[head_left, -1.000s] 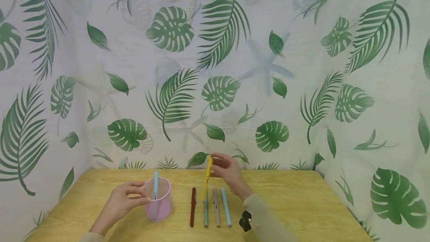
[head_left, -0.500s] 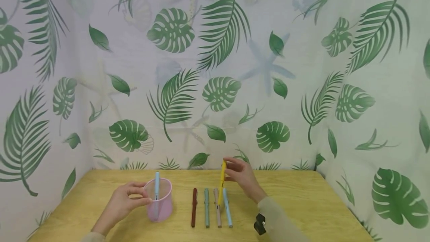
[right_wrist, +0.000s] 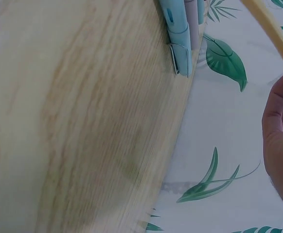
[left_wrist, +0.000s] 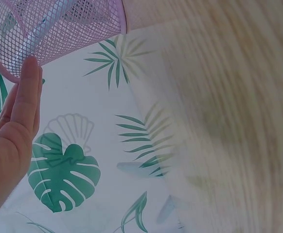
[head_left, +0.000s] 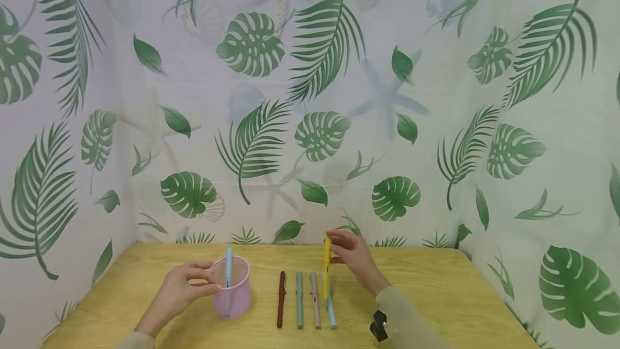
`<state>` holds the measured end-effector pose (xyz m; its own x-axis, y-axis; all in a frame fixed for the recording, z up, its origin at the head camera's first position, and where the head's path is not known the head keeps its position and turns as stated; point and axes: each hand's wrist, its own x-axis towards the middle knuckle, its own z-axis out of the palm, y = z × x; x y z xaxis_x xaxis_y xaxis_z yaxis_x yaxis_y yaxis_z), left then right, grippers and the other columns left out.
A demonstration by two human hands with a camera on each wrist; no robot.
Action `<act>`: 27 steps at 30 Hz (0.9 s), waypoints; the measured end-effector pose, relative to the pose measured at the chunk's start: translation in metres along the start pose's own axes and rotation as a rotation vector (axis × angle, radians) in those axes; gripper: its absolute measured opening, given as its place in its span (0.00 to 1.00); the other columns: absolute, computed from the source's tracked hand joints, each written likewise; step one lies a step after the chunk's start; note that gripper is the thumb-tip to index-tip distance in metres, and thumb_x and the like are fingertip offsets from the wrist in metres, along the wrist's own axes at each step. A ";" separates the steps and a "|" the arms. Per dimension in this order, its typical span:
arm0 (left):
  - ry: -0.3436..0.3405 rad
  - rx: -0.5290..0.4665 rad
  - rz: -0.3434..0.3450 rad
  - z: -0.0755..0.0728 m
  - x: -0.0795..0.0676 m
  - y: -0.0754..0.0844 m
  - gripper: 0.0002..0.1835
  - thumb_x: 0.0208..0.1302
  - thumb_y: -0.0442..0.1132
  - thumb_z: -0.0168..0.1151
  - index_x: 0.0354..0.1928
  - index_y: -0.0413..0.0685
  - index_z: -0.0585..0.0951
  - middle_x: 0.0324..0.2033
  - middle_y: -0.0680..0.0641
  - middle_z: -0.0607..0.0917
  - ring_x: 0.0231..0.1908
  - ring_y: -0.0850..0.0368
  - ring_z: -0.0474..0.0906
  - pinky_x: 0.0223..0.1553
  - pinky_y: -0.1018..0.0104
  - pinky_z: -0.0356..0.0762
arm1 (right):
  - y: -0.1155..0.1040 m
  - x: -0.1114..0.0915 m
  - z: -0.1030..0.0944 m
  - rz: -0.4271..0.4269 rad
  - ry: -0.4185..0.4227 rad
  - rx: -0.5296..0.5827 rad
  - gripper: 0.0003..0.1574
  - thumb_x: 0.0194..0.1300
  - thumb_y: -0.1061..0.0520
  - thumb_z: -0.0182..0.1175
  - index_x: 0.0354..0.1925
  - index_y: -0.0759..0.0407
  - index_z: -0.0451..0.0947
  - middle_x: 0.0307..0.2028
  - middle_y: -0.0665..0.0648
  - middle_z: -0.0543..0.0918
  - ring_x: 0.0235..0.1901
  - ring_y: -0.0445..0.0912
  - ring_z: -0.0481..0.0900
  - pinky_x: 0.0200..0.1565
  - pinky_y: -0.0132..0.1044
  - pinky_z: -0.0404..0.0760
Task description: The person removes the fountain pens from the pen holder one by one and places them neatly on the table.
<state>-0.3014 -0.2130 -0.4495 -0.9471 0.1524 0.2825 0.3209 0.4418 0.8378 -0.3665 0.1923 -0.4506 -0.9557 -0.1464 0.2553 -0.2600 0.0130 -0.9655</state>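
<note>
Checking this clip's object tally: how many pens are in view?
6: a blue pen stands in the pink cup; a red pen, green pen, grey pen and second blue pen lie on the table; the right hand holds a yellow pen.

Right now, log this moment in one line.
left hand: holds pink mesh cup; right hand: holds yellow pen; in cup: blue pen; on table: four pens

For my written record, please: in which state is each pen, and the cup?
Yellow pen: held about upright in the right grip
Pink mesh cup: upright, rim held by the left grip
Light-blue pen in the cup: standing
Dark red pen: lying on the table
Green pen: lying flat
Grey pen: lying flat
Second light-blue pen: lying flat, partly hidden
</note>
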 end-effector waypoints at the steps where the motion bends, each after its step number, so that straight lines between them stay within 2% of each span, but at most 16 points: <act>1: -0.003 0.000 0.002 0.000 0.000 0.000 0.09 0.49 0.40 0.78 0.26 0.45 0.84 0.55 0.38 0.81 0.58 0.38 0.76 0.46 0.65 0.87 | 0.000 0.000 0.000 0.003 0.006 -0.001 0.23 0.67 0.66 0.59 0.60 0.69 0.73 0.54 0.69 0.80 0.42 0.40 0.83 0.47 0.54 0.87; 6: -0.004 0.006 0.005 0.000 0.000 0.000 0.09 0.49 0.39 0.77 0.26 0.45 0.84 0.55 0.38 0.82 0.57 0.38 0.76 0.46 0.65 0.87 | -0.003 0.000 -0.003 0.039 0.047 0.029 0.23 0.67 0.68 0.57 0.60 0.70 0.72 0.49 0.62 0.83 0.41 0.41 0.82 0.45 0.50 0.88; 10: -0.007 0.008 0.016 0.000 0.000 -0.002 0.09 0.50 0.38 0.77 0.26 0.44 0.84 0.55 0.38 0.81 0.57 0.38 0.76 0.46 0.64 0.87 | -0.004 0.002 -0.006 0.074 0.087 0.082 0.23 0.67 0.69 0.57 0.59 0.71 0.73 0.45 0.54 0.83 0.41 0.42 0.81 0.43 0.42 0.89; 15: 0.000 0.016 0.002 0.000 0.001 -0.002 0.09 0.49 0.40 0.78 0.26 0.46 0.84 0.55 0.39 0.82 0.58 0.38 0.76 0.46 0.65 0.87 | -0.003 0.004 -0.011 0.063 0.101 0.120 0.23 0.67 0.67 0.59 0.59 0.72 0.72 0.40 0.50 0.83 0.38 0.41 0.81 0.41 0.38 0.88; 20: 0.004 0.022 -0.021 0.001 0.000 -0.003 0.10 0.48 0.41 0.78 0.25 0.48 0.84 0.55 0.40 0.82 0.59 0.38 0.75 0.47 0.65 0.87 | -0.003 0.000 -0.016 0.024 0.049 0.079 0.26 0.65 0.65 0.63 0.59 0.72 0.72 0.42 0.53 0.84 0.39 0.41 0.82 0.43 0.38 0.89; 27: 0.012 0.010 -0.007 0.001 0.001 -0.002 0.10 0.48 0.40 0.78 0.25 0.47 0.84 0.54 0.39 0.82 0.58 0.39 0.76 0.46 0.67 0.87 | -0.001 -0.006 -0.024 0.032 0.009 0.020 0.28 0.65 0.65 0.63 0.61 0.71 0.71 0.54 0.68 0.81 0.43 0.41 0.84 0.46 0.39 0.88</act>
<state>-0.3027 -0.2127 -0.4512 -0.9494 0.1384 0.2819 0.3138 0.4521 0.8350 -0.3636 0.2169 -0.4495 -0.9647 -0.1373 0.2249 -0.2267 -0.0023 -0.9740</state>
